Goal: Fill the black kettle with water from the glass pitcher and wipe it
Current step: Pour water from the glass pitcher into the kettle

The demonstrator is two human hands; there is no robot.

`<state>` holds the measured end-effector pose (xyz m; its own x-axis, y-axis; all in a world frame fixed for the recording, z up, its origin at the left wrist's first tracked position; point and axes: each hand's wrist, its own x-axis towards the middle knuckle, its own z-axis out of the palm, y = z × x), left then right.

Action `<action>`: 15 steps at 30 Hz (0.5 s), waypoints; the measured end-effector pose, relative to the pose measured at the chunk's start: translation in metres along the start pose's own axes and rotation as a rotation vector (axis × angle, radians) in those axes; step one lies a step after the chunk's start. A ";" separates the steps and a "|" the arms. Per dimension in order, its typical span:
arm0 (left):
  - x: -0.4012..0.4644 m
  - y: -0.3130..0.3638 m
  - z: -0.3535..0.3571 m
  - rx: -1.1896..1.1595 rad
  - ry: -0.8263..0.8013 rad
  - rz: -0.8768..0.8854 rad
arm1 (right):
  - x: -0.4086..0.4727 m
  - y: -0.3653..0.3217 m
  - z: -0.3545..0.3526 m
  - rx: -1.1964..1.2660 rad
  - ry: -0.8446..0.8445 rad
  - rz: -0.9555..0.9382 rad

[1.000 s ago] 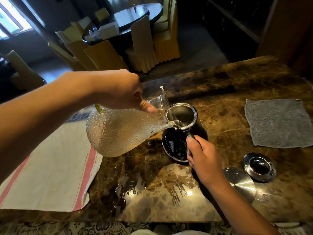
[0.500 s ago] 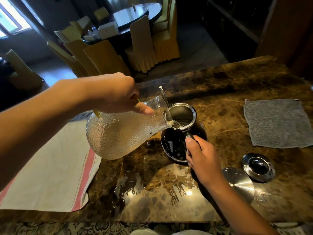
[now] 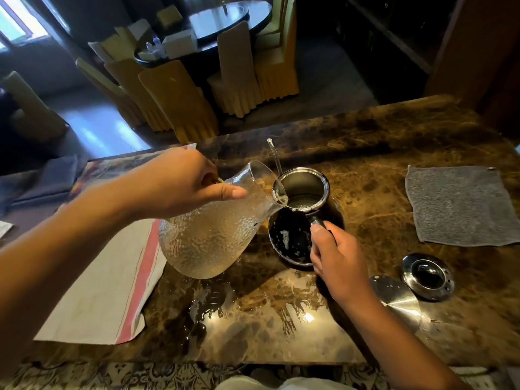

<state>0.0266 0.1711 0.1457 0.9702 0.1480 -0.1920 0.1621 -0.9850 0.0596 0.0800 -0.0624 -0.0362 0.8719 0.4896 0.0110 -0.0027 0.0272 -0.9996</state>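
The black kettle point(image 3: 292, 240) stands open on the marble counter point(image 3: 380, 142), its steel-rimmed mouth facing up. My right hand point(image 3: 336, 258) grips its handle. My left hand point(image 3: 180, 184) holds the neck of the textured glass pitcher point(image 3: 208, 237), which is tilted with its spout over the kettle's mouth. A glass rod point(image 3: 274, 156) sticks up from the pitcher's mouth. A grey cloth point(image 3: 458, 205) lies flat at the right. The kettle's round steel lid point(image 3: 428, 275) rests on the counter near my right forearm.
A white towel with red stripes point(image 3: 112, 282) lies at the left. Spilled water point(image 3: 205, 311) pools on the counter in front of the pitcher. A shiny metal disc point(image 3: 394, 296) sits beside the lid. Beyond the counter stand yellow-covered chairs point(image 3: 180, 99) and a round dark table point(image 3: 219, 15).
The pitcher's body has dropped a little and its spout has drawn back slightly toward the kettle's rim. My right hand stays on the handle.
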 end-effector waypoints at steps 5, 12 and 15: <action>-0.013 -0.006 0.016 -0.189 0.004 -0.074 | 0.000 -0.001 0.001 -0.001 0.007 -0.004; -0.023 -0.013 0.034 -0.650 0.020 -0.132 | 0.000 -0.002 0.001 -0.012 0.010 0.011; -0.025 -0.017 0.037 -0.870 0.018 -0.181 | 0.000 -0.004 0.001 -0.004 0.009 0.028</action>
<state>-0.0075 0.1811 0.1129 0.9178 0.3036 -0.2559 0.3859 -0.5306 0.7547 0.0790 -0.0616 -0.0326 0.8758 0.4824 -0.0171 -0.0250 0.0100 -0.9996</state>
